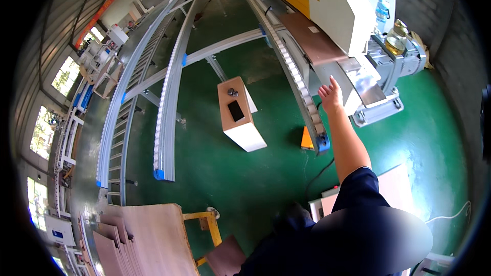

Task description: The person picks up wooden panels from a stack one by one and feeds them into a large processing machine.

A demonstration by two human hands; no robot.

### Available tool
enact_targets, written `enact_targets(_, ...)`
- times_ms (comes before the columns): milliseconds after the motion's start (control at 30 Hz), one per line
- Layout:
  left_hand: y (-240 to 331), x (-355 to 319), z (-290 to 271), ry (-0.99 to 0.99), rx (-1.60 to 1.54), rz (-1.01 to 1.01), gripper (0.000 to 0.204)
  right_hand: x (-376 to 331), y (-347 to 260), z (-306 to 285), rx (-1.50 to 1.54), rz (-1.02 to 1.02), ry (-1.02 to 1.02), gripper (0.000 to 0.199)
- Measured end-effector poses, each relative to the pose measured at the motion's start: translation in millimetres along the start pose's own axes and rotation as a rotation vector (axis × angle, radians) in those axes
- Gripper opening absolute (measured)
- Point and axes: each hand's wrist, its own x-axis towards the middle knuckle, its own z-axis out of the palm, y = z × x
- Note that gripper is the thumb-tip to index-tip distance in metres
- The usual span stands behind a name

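My right hand [331, 94] reaches forward with the fingers spread and nothing in it. It hovers at the near end of a brown board [312, 41] that lies on the feed track of a large white and yellow machine [332, 5]. A shiny metal plate [365, 84] sits just right of the hand. Whether the fingers touch the board or the plate I cannot tell. A roller chain rail [302, 92] runs along the left of the hand. My left hand is out of sight.
Two curved roller conveyor rails [166, 97] cross the green floor on the left. A white box stand [240, 117] with a dark flat device on top stands between the rails. Stacked brown boards [148, 235] and a yellow frame [210, 225] lie at the lower left. A grey motor [404, 61] and a bottle [396, 38] are at the right.
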Motion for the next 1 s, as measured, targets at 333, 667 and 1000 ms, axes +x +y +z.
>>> enact_targets(333,50.8,7.0,9.9,0.068,0.016,-0.024,0.045,50.3,-31.1,-13.8,0.274,-0.104,-0.086,0.037)
enact_targets(667,78.4,29.4,28.4,0.052,0.015,0.083,0.040,-40.7,-53.8,-92.8,0.138,-0.138,-0.113,0.039)
enact_targets(1000,74.5,31.3,-37.9,0.203,-0.138,0.272,0.035,-207.3,-85.7,-186.6,0.099,-0.107,-0.104,0.027)
